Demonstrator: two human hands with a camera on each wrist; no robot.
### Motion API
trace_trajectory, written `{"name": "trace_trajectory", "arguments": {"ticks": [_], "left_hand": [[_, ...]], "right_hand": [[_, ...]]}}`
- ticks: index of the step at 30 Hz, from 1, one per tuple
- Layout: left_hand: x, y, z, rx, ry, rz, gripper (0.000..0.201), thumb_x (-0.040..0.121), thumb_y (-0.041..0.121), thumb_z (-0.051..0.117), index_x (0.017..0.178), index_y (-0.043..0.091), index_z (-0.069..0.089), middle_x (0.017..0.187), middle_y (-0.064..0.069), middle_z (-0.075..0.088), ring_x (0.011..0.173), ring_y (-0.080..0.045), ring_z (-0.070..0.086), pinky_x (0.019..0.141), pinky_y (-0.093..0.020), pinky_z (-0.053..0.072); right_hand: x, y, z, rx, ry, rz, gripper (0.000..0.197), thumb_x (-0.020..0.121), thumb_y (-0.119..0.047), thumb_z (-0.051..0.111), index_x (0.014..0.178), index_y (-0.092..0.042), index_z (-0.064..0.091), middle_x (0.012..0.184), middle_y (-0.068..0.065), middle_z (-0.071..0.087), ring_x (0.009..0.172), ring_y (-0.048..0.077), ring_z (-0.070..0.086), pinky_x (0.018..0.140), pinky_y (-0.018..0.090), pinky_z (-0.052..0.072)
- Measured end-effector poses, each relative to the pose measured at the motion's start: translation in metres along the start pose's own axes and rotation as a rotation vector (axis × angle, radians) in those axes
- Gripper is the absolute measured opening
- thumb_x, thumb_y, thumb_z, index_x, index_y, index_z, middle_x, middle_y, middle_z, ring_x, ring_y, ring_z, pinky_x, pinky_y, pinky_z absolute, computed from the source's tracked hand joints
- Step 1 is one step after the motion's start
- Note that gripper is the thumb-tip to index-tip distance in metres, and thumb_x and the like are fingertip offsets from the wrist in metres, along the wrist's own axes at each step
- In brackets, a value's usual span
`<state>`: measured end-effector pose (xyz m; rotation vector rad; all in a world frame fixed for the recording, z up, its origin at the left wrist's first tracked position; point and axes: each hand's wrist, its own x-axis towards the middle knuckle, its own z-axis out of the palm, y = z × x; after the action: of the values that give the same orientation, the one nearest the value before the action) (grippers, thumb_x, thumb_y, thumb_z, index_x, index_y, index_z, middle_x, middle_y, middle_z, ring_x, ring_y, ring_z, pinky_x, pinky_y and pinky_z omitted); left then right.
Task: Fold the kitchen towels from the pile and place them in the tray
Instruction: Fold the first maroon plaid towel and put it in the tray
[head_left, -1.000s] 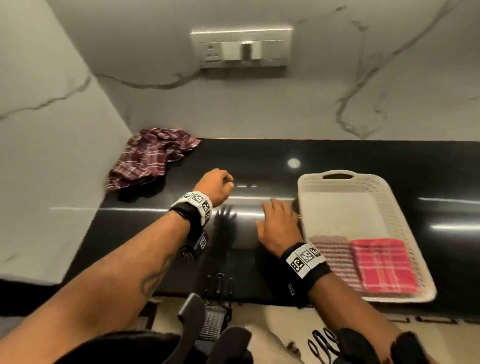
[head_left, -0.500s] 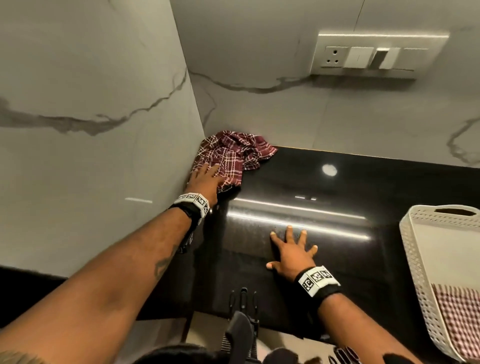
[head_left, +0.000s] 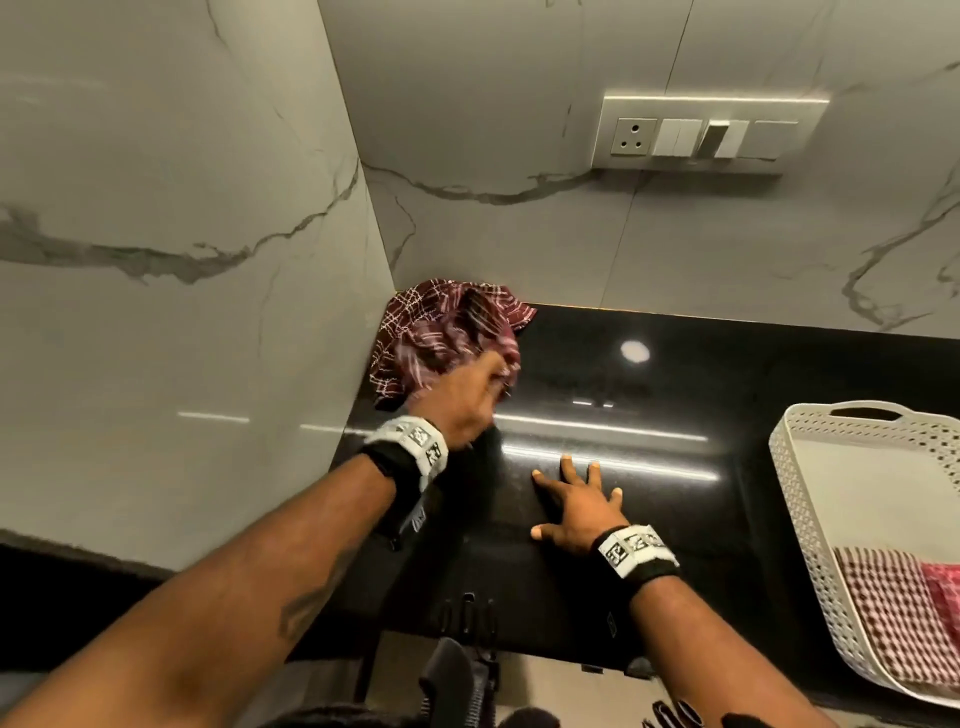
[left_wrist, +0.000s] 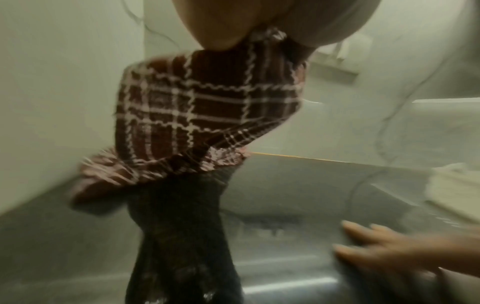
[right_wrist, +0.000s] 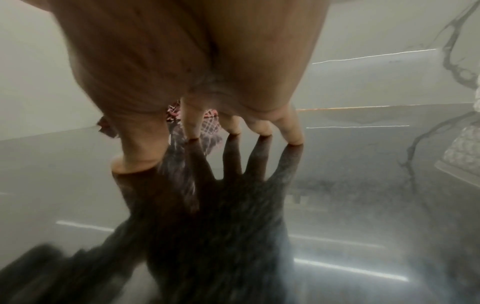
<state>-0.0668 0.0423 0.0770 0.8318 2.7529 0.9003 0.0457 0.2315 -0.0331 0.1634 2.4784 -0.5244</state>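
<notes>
A maroon checked kitchen towel (head_left: 441, 332) lies crumpled in the counter's back left corner. My left hand (head_left: 475, 387) grips its near edge and lifts it; the left wrist view shows the towel (left_wrist: 207, 107) hanging from my fingers, blurred by motion. My right hand (head_left: 576, 499) rests flat on the black counter (head_left: 675, 405) with fingers spread; its fingertips (right_wrist: 293, 139) touch the glossy surface. A white perforated tray (head_left: 810, 499) stands at the right and holds two folded towels, one brown checked (head_left: 893, 623), one red (head_left: 948, 587).
Marble walls close the corner on the left and behind. A switch plate (head_left: 711, 135) sits on the back wall. The counter's front edge runs just below my wrists. Bare counter lies between the towel and the tray.
My left hand, which lay on the towel's near edge, now grips it and lifts it. The right hand stays flat on the counter. The view shifted slightly.
</notes>
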Motion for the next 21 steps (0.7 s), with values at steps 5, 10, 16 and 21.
{"name": "trace_trajectory", "arguments": {"ticks": [5, 10, 16, 21], "left_hand": [[-0.061, 0.037, 0.07, -0.015, -0.395, 0.032, 0.012, 0.097, 0.03, 0.052, 0.108, 0.029, 0.047, 0.096, -0.006, 0.067, 0.082, -0.026, 0.063, 0.076, -0.036, 0.05], [-0.119, 0.065, 0.106, -0.169, -0.519, 0.016, 0.022, 0.076, 0.013, 0.064, 0.073, 0.023, 0.044, 0.068, 0.008, 0.049, 0.06, -0.006, 0.043, 0.055, -0.016, 0.033], [-0.161, 0.09, 0.118, -0.259, -0.487, 0.017, 0.021, 0.069, 0.03, 0.064, 0.073, 0.027, 0.043, 0.07, 0.008, 0.051, 0.062, -0.008, 0.043, 0.059, -0.031, 0.041], [-0.179, 0.099, 0.092, -0.294, -0.348, -0.081, 0.025, 0.084, 0.049, 0.065, 0.099, 0.032, 0.056, 0.092, 0.008, 0.068, 0.083, -0.008, 0.065, 0.074, -0.029, 0.054]], "right_hand": [[-0.032, 0.038, -0.034, 0.358, 0.075, -0.014, 0.056, 0.08, -0.04, 0.078, 0.131, -0.022, 0.062, 0.136, 0.001, 0.061, 0.126, 0.022, 0.056, 0.104, 0.031, 0.044], [-0.099, 0.069, 0.007, 0.331, 0.18, -0.13, 0.102, 0.078, -0.023, 0.078, 0.157, -0.021, 0.014, 0.156, 0.006, 0.036, 0.142, 0.021, 0.038, 0.117, 0.033, 0.03], [-0.14, 0.069, 0.039, 0.056, 0.39, -0.547, 0.064, 0.081, -0.008, 0.067, 0.138, -0.033, 0.053, 0.155, -0.008, 0.038, 0.146, 0.017, 0.023, 0.118, 0.041, 0.023], [-0.17, 0.065, 0.02, 0.012, 0.593, -0.468, 0.013, 0.084, -0.019, 0.068, 0.093, -0.028, 0.071, 0.091, -0.006, 0.069, 0.093, 0.02, 0.057, 0.086, 0.042, 0.043]]}}
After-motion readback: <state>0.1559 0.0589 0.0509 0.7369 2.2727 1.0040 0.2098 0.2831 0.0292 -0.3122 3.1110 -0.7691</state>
